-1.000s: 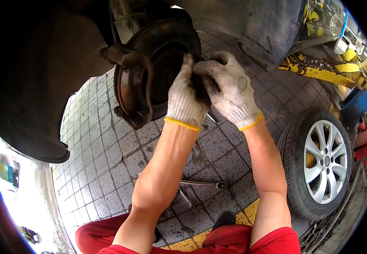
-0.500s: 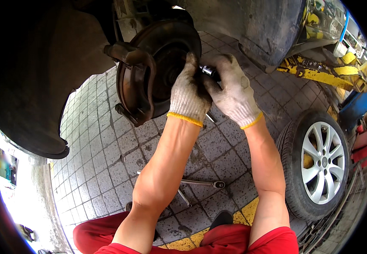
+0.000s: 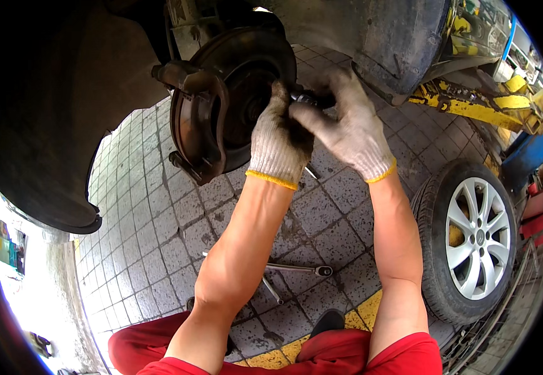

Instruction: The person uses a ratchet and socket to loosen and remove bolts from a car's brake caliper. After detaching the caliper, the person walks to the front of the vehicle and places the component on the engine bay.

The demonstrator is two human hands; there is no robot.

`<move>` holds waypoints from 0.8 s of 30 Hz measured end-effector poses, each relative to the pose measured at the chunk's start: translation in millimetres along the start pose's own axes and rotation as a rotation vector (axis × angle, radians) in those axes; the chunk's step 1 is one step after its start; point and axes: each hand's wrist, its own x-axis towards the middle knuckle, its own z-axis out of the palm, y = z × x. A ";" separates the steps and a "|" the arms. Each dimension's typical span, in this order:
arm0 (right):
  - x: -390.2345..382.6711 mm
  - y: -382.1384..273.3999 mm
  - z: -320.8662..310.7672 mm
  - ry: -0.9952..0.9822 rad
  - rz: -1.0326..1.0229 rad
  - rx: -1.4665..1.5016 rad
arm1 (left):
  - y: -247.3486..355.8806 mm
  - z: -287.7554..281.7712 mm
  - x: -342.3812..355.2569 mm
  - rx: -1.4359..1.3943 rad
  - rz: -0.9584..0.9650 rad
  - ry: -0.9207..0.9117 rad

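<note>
My left hand (image 3: 279, 137), in a soiled white knit glove with a yellow cuff, is closed in front of the rusty brake disc (image 3: 190, 119). Its thumb points up and its other fingers are hidden, so what it grips does not show. Beside it my right hand (image 3: 350, 128), gloved alike, curls its thumb and fingers around a small tool with a chrome shank and dark end (image 3: 303, 98). The tool's tip meets the left thumb area. Below the left hand a thin metal rod (image 3: 311, 172) sticks out; whether it is held or lies on the floor I cannot tell.
On the tiled floor (image 3: 152, 206) lie a ratchet wrench (image 3: 303, 269) and a metal bar (image 3: 273, 291). A wheel with a silver rim (image 3: 479, 239) leans at the right. A yellow lift arm (image 3: 465, 106) reaches under the car body (image 3: 396, 44). Dark fender lining (image 3: 52, 144) hangs at the left.
My right hand has shifted slightly right and down, its fingers and thumb turning about the chrome-shanked tool. The left hand has stayed nearly in place.
</note>
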 end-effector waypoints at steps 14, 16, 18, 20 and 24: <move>60.7 -26.3 23.9 -0.248 0.391 -0.242 | -12.7 6.4 4.6 -0.227 -0.069 -0.112; 63.5 -19.4 26.2 -0.219 0.401 -0.192 | -13.1 12.3 3.3 -0.249 -0.010 -0.084; 65.3 -17.2 26.3 -0.178 0.401 -0.187 | -13.3 17.9 1.7 -0.252 0.039 -0.048; 66.0 -18.8 22.1 -0.199 0.406 -0.207 | -13.3 21.5 -2.7 -0.238 0.073 -0.021; 70.6 -24.3 14.7 -0.261 0.426 -0.228 | -14.0 39.6 -16.2 -0.170 0.092 0.127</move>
